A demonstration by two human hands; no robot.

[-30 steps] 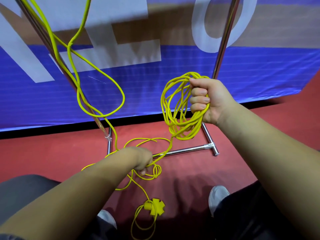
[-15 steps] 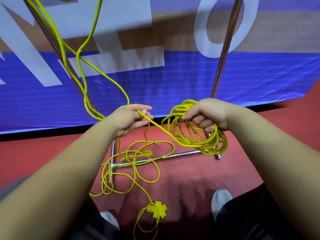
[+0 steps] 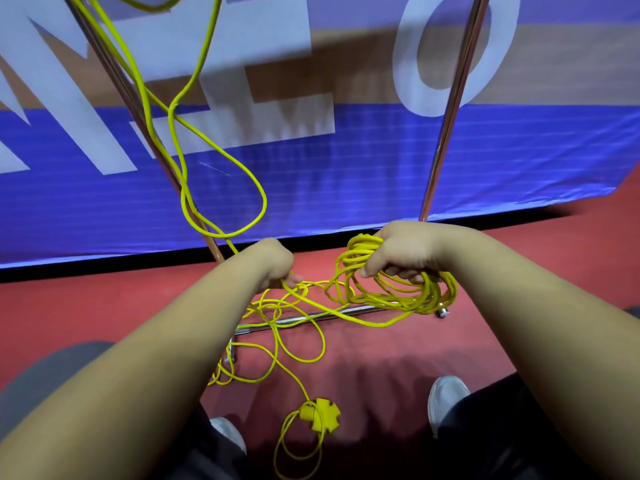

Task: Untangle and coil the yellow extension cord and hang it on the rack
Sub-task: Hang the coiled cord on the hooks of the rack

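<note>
Right hand point(image 3: 401, 251): grip clenched around the coiled part of the yellow extension cord point(image 3: 391, 297).
Left hand point(image 3: 273, 261): grip grasping one strand.
Loose cord: loops on the red floor point(image 3: 104, 306) and along the rack point(image 3: 446, 126); socket end point(image 3: 323, 415) near the shoes point(image 3: 446, 396).

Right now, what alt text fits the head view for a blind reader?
The right hand grips a yellow cord coil while the left hand pinches a loose strand; more cord lies tangled on the floor by a rack.
</note>
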